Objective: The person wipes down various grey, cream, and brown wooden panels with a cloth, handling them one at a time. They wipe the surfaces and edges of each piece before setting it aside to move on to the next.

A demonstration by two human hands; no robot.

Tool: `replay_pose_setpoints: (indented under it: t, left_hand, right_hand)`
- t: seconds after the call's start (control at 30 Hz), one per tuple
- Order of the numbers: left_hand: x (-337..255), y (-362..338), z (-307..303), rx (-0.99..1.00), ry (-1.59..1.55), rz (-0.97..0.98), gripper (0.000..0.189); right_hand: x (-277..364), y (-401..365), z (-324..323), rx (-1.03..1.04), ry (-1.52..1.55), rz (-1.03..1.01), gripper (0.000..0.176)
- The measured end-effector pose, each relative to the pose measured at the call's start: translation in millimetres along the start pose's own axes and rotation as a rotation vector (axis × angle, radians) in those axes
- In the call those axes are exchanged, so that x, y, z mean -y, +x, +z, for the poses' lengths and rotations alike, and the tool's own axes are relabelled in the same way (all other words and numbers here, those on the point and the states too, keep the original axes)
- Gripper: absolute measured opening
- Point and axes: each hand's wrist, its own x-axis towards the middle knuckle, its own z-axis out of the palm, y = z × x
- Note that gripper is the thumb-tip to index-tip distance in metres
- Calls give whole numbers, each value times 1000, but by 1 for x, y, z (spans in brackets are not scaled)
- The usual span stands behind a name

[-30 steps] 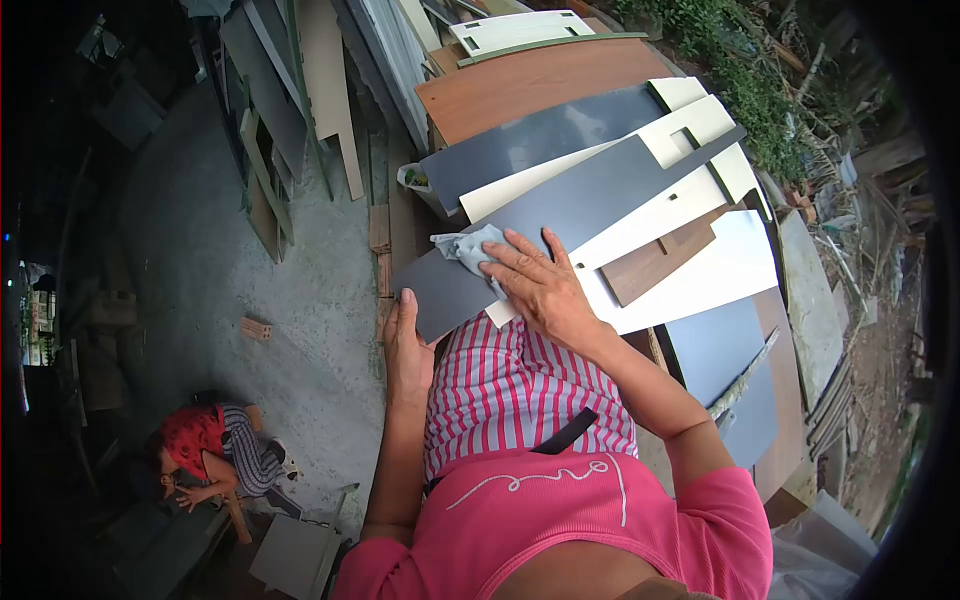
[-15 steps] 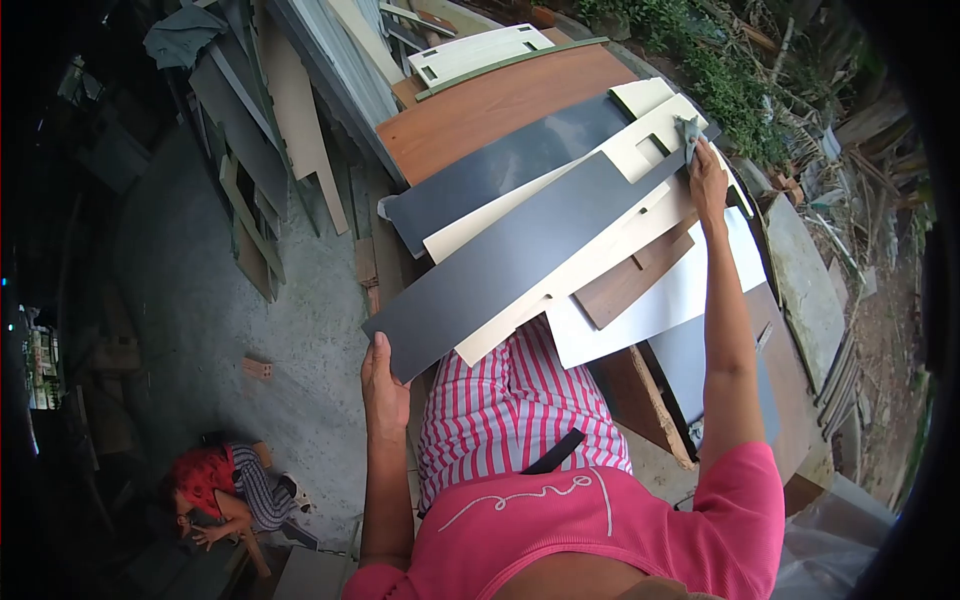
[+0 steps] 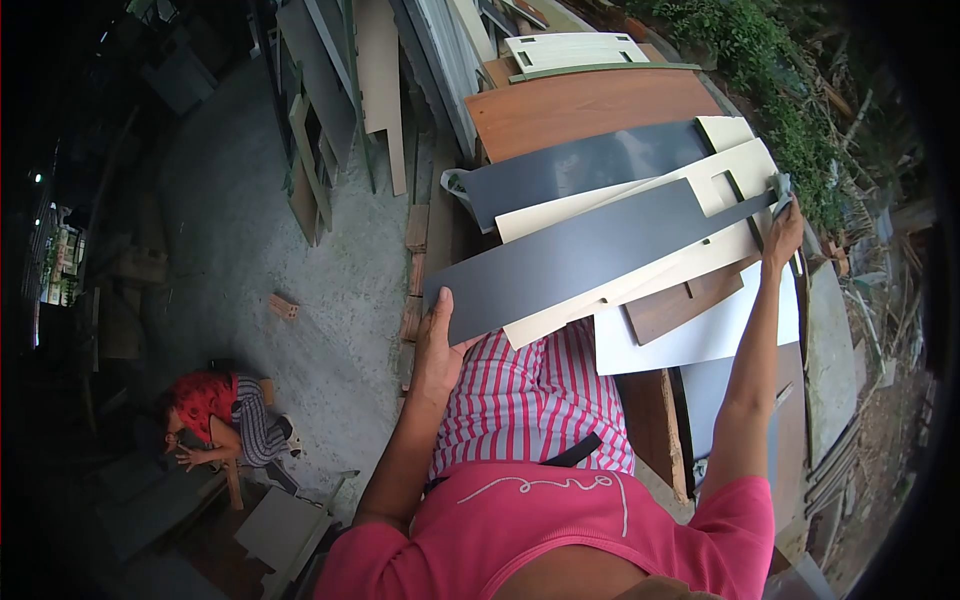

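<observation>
We locate the grey board [image 3: 580, 255] between our hands, its long axis running from near left to far right. Our left hand [image 3: 438, 355] grasps the near end, thumb on top. Our right hand [image 3: 785, 235] clasps the cloth [image 3: 782, 187] at the narrow far tip; we cannot tell whether it also grips the edge. The cream board [image 3: 755, 160] lies beneath; the brown board [image 3: 670, 312] and white board [image 3: 700, 345] lie nearer our right forearm.
</observation>
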Motion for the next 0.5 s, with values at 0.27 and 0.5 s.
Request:
replay_pose_setpoints:
  t: [0.27,0.5]
  left_hand:
    - [13,9,3,-59,-98,97,65]
    - [20,15,0,-92,-139,78,75]
  right_hand:
    - [162,-139,-55,410,450,-113,27]
    - [236,-245,-62,753,319,-865,40]
